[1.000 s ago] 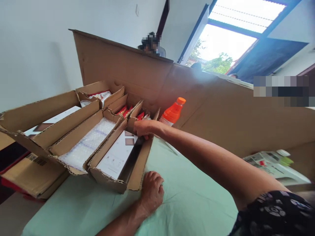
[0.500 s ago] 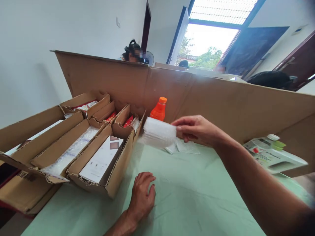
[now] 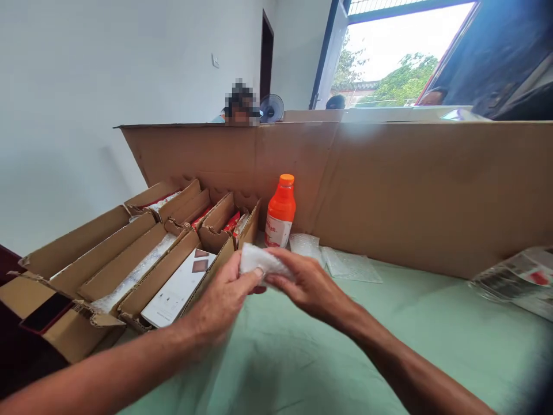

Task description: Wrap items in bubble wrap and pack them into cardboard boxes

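Between my two hands is a small white bubble-wrap pouch (image 3: pixel 263 260), held above the green cloth. My left hand (image 3: pixel 231 294) grips its left end, thumb across the front. My right hand (image 3: pixel 300 279) pinches the right side, its fingers partly covering the pouch. What the pouch contains, if anything, I cannot make out. Just behind stands an upright orange bottle (image 3: pixel 280 210) with a pale label. Flat bubble-wrap pouches (image 3: pixel 349 265) lie on the cloth to the right of the bottle.
Open cardboard trays (image 3: pixel 125 248) fill the left side; one holds a white printed box (image 3: pixel 179 288), another bubble wrap (image 3: pixel 138 274). A tall cardboard panel (image 3: pixel 410 184) closes off the back. A clear plastic package (image 3: pixel 514 276) lies at far right. A person (image 3: pixel 241 106) is beyond the panel.
My left hand has risen from the cloth and taken hold of the pouch. My right hand has brought the pouch lower and nearer. The view has turned more level.
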{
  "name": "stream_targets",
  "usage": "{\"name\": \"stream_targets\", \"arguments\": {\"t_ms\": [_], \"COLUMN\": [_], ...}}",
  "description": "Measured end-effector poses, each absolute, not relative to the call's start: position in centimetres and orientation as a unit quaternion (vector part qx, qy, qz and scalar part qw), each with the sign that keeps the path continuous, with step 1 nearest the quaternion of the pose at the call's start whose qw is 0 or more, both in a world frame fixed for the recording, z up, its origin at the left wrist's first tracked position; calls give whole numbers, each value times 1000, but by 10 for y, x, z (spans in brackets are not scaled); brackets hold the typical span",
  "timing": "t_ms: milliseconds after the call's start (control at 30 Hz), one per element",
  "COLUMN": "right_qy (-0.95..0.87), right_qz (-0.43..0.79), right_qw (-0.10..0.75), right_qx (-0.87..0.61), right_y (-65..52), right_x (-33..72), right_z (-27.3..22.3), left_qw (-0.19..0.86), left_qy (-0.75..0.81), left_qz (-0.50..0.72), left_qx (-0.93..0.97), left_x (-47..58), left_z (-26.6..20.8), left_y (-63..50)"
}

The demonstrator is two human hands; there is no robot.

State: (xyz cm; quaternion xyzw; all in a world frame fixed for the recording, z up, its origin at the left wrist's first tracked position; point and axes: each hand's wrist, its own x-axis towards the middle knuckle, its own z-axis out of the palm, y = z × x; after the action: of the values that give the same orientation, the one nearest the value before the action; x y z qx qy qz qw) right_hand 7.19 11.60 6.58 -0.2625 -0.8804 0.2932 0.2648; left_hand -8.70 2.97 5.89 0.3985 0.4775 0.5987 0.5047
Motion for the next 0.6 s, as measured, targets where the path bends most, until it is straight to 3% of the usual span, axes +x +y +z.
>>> {"name": "stream_targets", "arguments": {"t_ms": [67, 200, 267, 367, 533, 600], "right_qy": [-887, -895, -906, -945, -962, -954], "right_qz": [250, 60, -11, 26, 134, 158], "right_qw": [247, 175, 173, 143, -105, -146], "right_qx": [-299, -407, -387, -293, -215, -207], "right_y": [140, 197, 219, 242, 267, 274], "right_x": [80, 97, 78, 5, -123, -145], "right_z": [69, 88, 104, 120, 98, 80], "left_qw": [458, 248, 159, 99, 103, 108], "left_qy": [530, 652, 709, 774, 793, 778], "left_qz": [552, 509, 455, 323, 124, 97], "left_qx": [453, 505, 515, 536, 588, 611], "left_x": [-110, -190, -235, -290, -334, -339], "left_z": [79, 105, 106, 94, 68, 59], "left_y": [34, 30, 25, 21, 26, 30]}}
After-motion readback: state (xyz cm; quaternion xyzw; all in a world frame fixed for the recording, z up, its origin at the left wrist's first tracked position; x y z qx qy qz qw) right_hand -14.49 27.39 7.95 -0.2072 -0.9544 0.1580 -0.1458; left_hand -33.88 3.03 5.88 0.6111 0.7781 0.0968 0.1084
